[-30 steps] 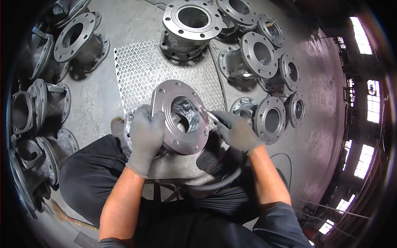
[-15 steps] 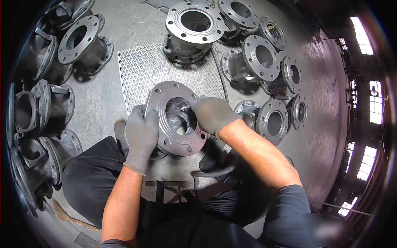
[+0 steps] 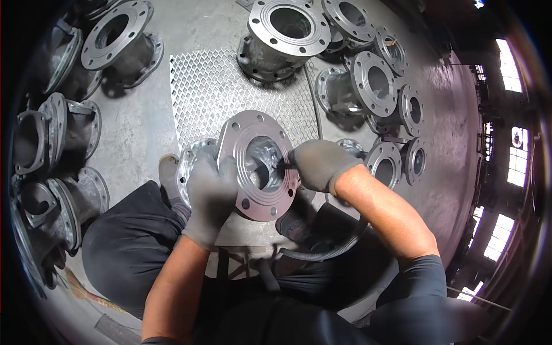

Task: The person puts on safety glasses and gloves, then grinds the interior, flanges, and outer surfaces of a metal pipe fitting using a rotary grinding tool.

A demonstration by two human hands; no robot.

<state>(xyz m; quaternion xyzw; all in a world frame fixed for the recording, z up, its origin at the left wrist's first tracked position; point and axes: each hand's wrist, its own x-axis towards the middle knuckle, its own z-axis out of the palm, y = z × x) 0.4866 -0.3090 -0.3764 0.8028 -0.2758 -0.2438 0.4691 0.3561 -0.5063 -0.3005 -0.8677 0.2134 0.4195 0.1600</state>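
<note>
1. Head view, centre: a grey flanged valve body [image 3: 257, 165] stands tilted between the person's knees, its round bolt-holed flange facing up toward the camera, its lower end resting on the floor [image 3: 138, 123] at the near edge of a sheet of expanded metal mesh [image 3: 213, 92].
2. Left hand [image 3: 210, 195], in a grey glove: its fingers are wrapped over the lower left rim of the flange, clamped on the valve body.
3. Right hand [image 3: 319, 164], in a grey glove: its fingers are closed together around a thin dark tool [image 3: 286, 166] whose tip points into the bore of the valve body. The hand lies against the flange's right rim.
4. Below the right forearm: a ribbed grey hose [image 3: 328, 251] curves across the person's lap.
5. Beyond the mesh: a large flanged casting [image 3: 287, 29] stands upright.
6. Right of centre: several smaller flanged castings [image 3: 374, 80] lie close together on the floor.
7. Left edge: further castings [image 3: 57, 138] stand in a row, well apart from the hands.
</note>
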